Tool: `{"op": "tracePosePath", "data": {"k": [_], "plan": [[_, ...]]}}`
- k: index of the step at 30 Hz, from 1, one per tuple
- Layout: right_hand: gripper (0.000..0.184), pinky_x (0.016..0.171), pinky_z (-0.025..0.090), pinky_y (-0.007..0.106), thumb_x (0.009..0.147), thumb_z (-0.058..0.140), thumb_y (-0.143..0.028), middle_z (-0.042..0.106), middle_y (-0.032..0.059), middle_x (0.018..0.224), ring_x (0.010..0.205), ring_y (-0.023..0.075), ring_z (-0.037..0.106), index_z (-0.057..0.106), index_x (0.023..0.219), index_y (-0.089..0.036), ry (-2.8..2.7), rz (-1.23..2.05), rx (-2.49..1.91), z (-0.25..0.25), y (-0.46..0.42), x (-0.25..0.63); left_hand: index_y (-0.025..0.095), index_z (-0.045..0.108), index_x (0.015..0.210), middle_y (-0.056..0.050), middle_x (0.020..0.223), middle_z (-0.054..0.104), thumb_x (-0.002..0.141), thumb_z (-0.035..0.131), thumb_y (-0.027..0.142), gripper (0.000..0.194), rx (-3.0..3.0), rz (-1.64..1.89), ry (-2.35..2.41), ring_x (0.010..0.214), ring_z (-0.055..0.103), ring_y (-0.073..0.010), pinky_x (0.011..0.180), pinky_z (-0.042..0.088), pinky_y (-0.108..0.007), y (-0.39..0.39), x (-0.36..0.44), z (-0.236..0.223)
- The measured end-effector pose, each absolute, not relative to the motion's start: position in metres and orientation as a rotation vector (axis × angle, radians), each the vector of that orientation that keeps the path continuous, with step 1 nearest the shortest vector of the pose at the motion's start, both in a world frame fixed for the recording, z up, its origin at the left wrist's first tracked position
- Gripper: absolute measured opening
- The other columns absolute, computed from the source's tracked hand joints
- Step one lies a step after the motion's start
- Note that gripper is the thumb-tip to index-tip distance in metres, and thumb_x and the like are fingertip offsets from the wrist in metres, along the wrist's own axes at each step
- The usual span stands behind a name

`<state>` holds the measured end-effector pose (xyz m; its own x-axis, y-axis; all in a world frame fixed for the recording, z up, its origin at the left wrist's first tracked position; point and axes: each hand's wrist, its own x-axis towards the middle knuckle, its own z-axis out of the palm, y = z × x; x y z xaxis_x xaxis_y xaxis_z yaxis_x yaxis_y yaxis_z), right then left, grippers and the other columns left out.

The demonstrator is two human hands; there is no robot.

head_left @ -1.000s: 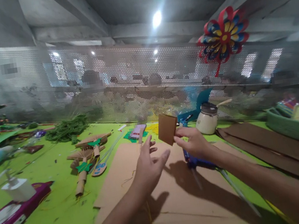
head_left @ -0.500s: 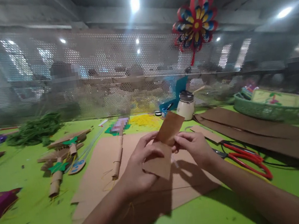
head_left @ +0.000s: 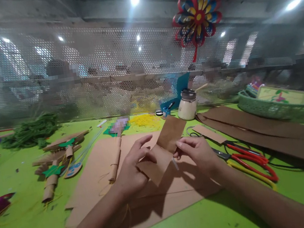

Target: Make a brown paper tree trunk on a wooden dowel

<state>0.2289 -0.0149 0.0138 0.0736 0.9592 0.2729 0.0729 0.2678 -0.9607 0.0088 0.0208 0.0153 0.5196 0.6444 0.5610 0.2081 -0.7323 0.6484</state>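
Note:
A piece of brown paper [head_left: 171, 130], creased across its middle into two panels, is held up over the stacked brown sheets [head_left: 143, 210]. My left hand [head_left: 133, 170] grips its lower-left panel, the index finger lifted off. At the paper's right edge, by the crease, the fingertips of my right hand [head_left: 199, 154] are pinched together on it. A thin white strip [head_left: 175, 163] hangs just below those fingertips; whether it is attached to the paper I cannot tell. Left of my hands, a rolled brown paper tube [head_left: 115, 163] with yellow thread lies on the sheets.
Red-handled scissors [head_left: 252, 162] and dark brown sheets [head_left: 274, 132] lie to the right, before a green basket [head_left: 265, 106]. A white jar [head_left: 187, 106] stands behind. Star-trimmed paper crafts [head_left: 51, 178] and green yarn [head_left: 31, 132] are on the left. A paper flower [head_left: 199, 17] hangs from the mesh.
My left index finger has lifted off the paper, and the lower panel has opened out and tilted more to the left. My right fingers stay at the right edge. The view has shifted slightly.

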Motion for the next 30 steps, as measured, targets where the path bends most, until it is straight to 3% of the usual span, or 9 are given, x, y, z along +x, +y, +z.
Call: {"op": "tracePosePath", "data": {"k": [11, 17, 21, 26, 30], "plan": [[0.029, 0.063, 0.052, 0.031, 0.079, 0.066, -0.043, 0.068, 0.0045, 0.062, 0.061, 0.0176, 0.063, 0.069, 0.064, -0.019, -1.341, 0.840, -1.086, 0.014, -0.018, 0.229, 0.019, 0.059, 0.074, -0.010, 0.133, 0.054, 0.075, 0.058, 0.012, 0.008, 2.143, 1.183, 0.666, 0.125, 0.051, -0.0251, 0.097, 0.046, -0.041, 0.019, 0.006, 0.027], [0.031, 0.066, 0.050, 0.029, 0.088, 0.058, -0.038, 0.068, 0.0038, 0.065, 0.063, 0.0161, 0.063, 0.067, 0.067, -0.016, -1.488, 0.692, -1.195, 0.023, -0.033, 0.240, 0.020, 0.056, 0.081, -0.010, 0.127, 0.057, 0.066, 0.053, 0.005, 0.021, 1.772, 1.260, 0.607, 0.126, 0.050, -0.0251, 0.100, 0.045, -0.045, 0.023, 0.005, 0.034], [0.029, 0.061, 0.048, 0.025, 0.090, 0.056, -0.030, 0.067, 0.0029, 0.065, 0.063, 0.0146, 0.063, 0.066, 0.067, -0.017, -1.638, 0.429, -1.264, 0.028, -0.077, 0.260, 0.019, 0.055, 0.079, -0.011, 0.123, 0.059, 0.060, 0.050, 0.007, 0.024, 1.773, 1.232, 0.622, 0.123, 0.052, -0.0262, 0.099, 0.044, -0.047, 0.030, 0.006, 0.026], [0.025, 0.058, 0.045, 0.023, 0.090, 0.055, -0.021, 0.063, 0.0015, 0.063, 0.059, 0.0126, 0.060, 0.064, 0.067, -0.018, -1.831, -0.012, -1.367, 0.041, -0.156, 0.284, 0.018, 0.055, 0.076, -0.011, 0.111, 0.061, 0.063, 0.050, 0.012, 0.016, 2.009, 1.230, 0.720, 0.114, 0.056, -0.0263, 0.093, 0.049, -0.046, 0.036, 0.014, 0.015], [0.021, 0.063, 0.050, 0.026, 0.091, 0.056, -0.032, 0.067, 0.0031, 0.070, 0.064, 0.0151, 0.064, 0.068, 0.077, -0.023, -1.906, -0.063, -1.585, 0.043, -0.216, 0.330, 0.018, 0.060, 0.085, -0.011, 0.108, 0.061, 0.065, 0.050, 0.017, 0.023, 2.154, 1.224, 0.747, 0.108, 0.058, -0.0257, 0.087, 0.054, -0.044, 0.039, 0.018, 0.010]]}}
